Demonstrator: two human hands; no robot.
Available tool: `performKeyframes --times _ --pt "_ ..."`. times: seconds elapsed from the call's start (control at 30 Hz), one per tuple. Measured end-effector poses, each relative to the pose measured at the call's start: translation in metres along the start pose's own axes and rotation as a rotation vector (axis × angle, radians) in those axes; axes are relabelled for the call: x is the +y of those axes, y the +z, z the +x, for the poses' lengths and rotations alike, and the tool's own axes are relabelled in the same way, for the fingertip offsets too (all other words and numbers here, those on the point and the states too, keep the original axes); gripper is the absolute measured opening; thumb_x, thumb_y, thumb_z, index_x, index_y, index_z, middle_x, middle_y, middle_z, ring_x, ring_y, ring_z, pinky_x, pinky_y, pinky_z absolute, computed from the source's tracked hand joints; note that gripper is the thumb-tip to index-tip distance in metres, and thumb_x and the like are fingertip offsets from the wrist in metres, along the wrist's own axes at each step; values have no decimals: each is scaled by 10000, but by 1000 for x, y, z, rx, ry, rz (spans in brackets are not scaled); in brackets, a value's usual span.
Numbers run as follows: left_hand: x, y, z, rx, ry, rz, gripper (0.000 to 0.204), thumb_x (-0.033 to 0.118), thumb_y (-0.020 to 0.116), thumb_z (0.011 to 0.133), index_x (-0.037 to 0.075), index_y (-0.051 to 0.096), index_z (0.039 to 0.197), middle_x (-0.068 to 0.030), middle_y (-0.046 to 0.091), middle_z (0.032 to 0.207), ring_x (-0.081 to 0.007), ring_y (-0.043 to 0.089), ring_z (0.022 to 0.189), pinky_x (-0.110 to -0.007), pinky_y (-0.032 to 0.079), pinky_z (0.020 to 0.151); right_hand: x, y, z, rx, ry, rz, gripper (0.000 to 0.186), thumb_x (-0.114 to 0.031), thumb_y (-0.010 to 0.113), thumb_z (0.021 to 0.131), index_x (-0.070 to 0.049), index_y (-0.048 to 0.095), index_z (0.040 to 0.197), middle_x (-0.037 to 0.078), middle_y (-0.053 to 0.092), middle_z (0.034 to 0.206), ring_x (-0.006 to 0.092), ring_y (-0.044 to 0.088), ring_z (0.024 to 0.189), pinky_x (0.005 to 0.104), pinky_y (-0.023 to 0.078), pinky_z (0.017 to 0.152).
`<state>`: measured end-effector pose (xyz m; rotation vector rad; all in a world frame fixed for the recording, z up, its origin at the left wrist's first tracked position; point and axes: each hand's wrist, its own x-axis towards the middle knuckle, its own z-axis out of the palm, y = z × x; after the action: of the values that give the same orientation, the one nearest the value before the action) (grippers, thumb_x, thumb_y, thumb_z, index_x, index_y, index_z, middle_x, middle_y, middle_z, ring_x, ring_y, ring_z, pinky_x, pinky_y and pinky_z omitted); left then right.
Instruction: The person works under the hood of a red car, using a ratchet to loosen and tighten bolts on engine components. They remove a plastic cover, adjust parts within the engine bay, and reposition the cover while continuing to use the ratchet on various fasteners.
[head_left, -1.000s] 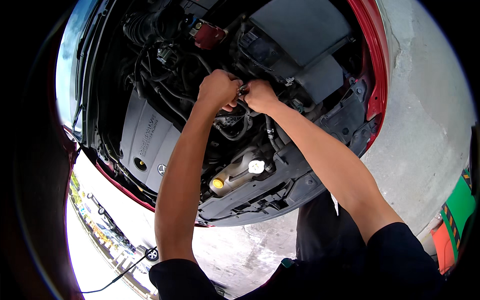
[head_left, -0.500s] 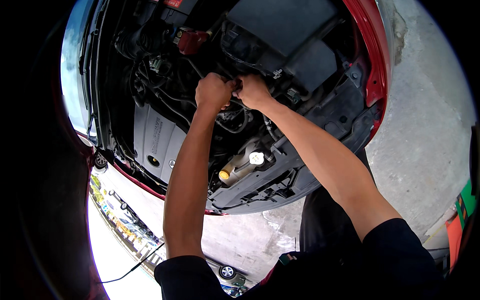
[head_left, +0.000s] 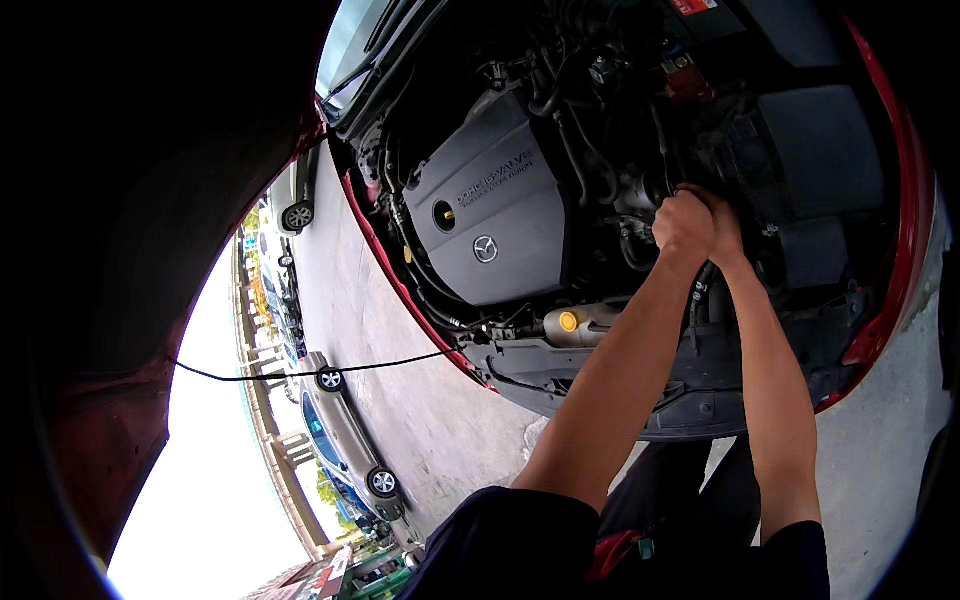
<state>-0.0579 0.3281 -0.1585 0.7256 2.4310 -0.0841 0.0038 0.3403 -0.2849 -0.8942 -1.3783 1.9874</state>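
Note:
Both hands are down in a car's engine bay, pressed close together among dark hoses. My left hand (head_left: pixel 683 226) is closed, its knuckles toward me. Right beside it, partly behind it, is my right hand (head_left: pixel 727 228), its fingers curled in toward the same spot. What they grip is hidden between and beneath them. A silvery metal engine part (head_left: pixel 634 194) lies just left of my left hand, with a black curved hose (head_left: pixel 632 248) below it. The grey plastic engine cover (head_left: pixel 500 215) is farther left, with a round opening in its top.
A pale reservoir with a yellow cap (head_left: pixel 569 321) sits by the front crossmember, near my left forearm. A black box (head_left: pixel 825 150) stands right of my hands. The raised hood (head_left: pixel 150 200) looms at left, and a thin black prop rod (head_left: pixel 270 378) crosses to the bay. Parked cars (head_left: pixel 345 440) stand beyond.
The view has swung, so the bay and hands appear farther right and more of the engine cover shows. My hands are now closer together, and my left forearm hides the white cap.

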Motion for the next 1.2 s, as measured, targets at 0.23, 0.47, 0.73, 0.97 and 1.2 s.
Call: performKeyframes --times 0.23,0.47,0.73,0.97,1.2 --pt "-1 -21 -5 2 -56 36 308 247 611 930 -8 706 1076 -205 718 1076 -321 735 948 -387 623 766 -8 10 -1 54 -200 -252 364 -100 568 927 -43 632 1281 108 717 996 207 675 943 363 518 819" --pt "5 -80 30 -229 166 549 256 340 724 871 93 756 933 -15 743 776 -128 730 799 -279 581 649 -46 26 -21 34 4 -505 247 -73 508 971 -39 653 1168 168 699 1072 303 673 973 402 511 853" --pt "-21 -12 -13 -70 -49 -207 581 287 435 1013 58 318 1534 -269 657 1202 -418 676 1075 -487 561 933 -15 19 -4 33 86 -112 311 -144 571 979 -70 626 1276 98 697 1143 208 669 1028 319 520 871" --pt "-39 -79 -29 -34 490 652 307 229 609 940 263 706 1230 -98 750 910 -242 736 830 -395 572 716 -51 29 -23 114 80 -459 199 -118 508 994 -40 686 948 160 700 873 308 684 817 404 529 740" --pt "-35 -56 -53 -204 458 392 672 167 594 929 163 332 1548 -247 707 1049 -390 698 981 -468 551 852 -47 19 -18 173 36 -323 148 -10 655 808 -25 687 952 181 696 862 357 684 811 435 541 712"
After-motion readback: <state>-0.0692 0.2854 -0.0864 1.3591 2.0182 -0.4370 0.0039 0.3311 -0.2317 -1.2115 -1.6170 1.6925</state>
